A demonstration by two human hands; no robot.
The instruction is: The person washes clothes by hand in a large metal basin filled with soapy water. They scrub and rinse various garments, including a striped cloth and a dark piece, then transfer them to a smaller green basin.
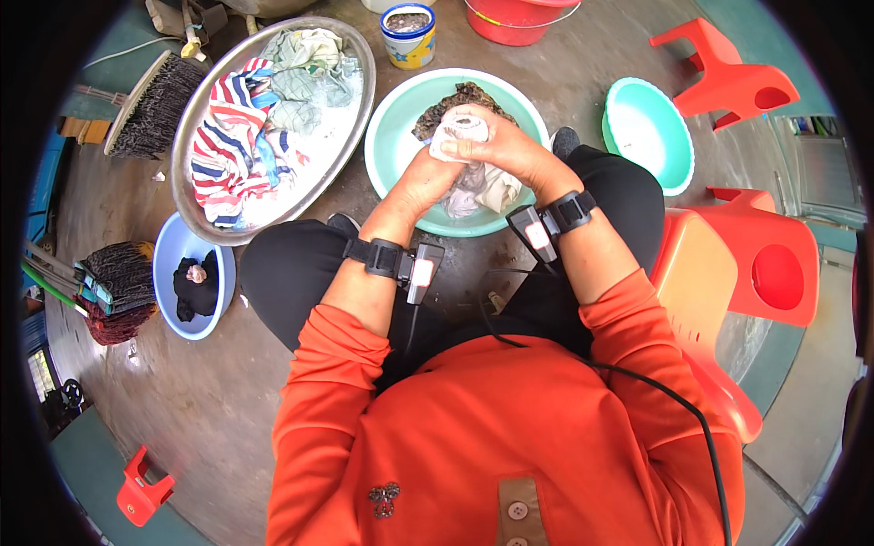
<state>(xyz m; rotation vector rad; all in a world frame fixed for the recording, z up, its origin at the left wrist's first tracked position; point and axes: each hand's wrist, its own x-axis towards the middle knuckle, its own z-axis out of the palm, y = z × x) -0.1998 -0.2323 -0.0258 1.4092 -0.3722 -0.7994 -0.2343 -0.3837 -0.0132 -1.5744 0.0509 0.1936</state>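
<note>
A pale, wet piece of cloth (471, 188) is bunched between my hands over a mint-green plastic basin (384, 158). My right hand (504, 145) wraps over it from the right, its thumb lying across the front. From below left, my left hand (429, 177) grips the same cloth, its fingers mostly hidden behind the bundle. The loose end hangs below my hands into the basin. Behind them, a crumpled dark brown patterned cloth (431, 117) lies against the far side of the basin.
At the left, a large metal basin (369, 89) holds striped and pale green clothes (229, 143) in suds. A blue basin (229, 273) contains dark cloth. Nearby are a small bucket (410, 51), a red bucket (512, 27), another green basin (649, 136), red stools (724, 68) and mops (123, 273).
</note>
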